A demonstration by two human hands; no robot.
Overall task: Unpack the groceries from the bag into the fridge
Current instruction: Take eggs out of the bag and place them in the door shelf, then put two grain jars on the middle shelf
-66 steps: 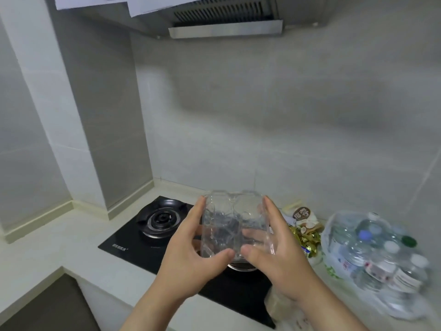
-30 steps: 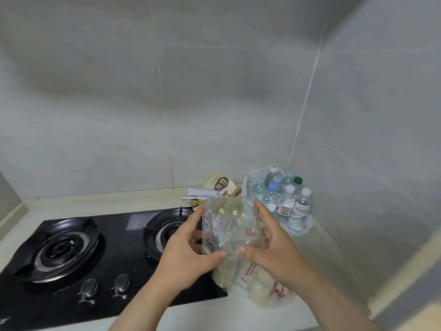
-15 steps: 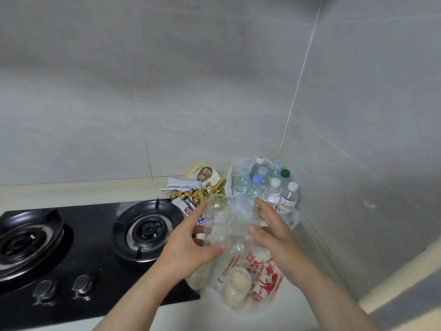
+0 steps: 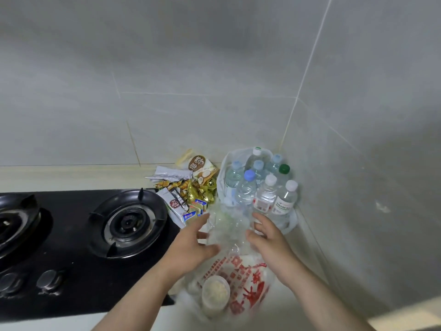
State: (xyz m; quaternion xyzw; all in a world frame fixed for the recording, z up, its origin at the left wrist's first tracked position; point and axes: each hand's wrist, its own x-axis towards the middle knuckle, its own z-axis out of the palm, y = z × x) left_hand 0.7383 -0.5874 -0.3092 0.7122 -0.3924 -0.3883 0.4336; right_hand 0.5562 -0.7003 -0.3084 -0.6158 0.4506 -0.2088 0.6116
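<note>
A clear, empty-looking plastic clamshell box (image 4: 226, 231) sits between my two hands above the counter. My left hand (image 4: 191, 247) grips its left side with the thumb on the near edge. My right hand (image 4: 268, 237) presses its right side. Just below them lies a thin white grocery bag with red print (image 4: 243, 290), holding a round tub of pale food (image 4: 216, 295). Behind the box, in the corner, a clear bag holds several water bottles (image 4: 260, 187). No fridge is in view.
A black gas hob (image 4: 78, 247) with two burners and two knobs fills the left. Snack packets and gold-wrapped sweets (image 4: 188, 185) lie piled at its back right corner. Tiled walls meet in a corner behind the bottles. The pale counter edge runs along the bottom.
My view has swung right and down, from the hob's left burner to the corner with the bottles. Both hands have carried the clear box right and lowered it over the printed bag.
</note>
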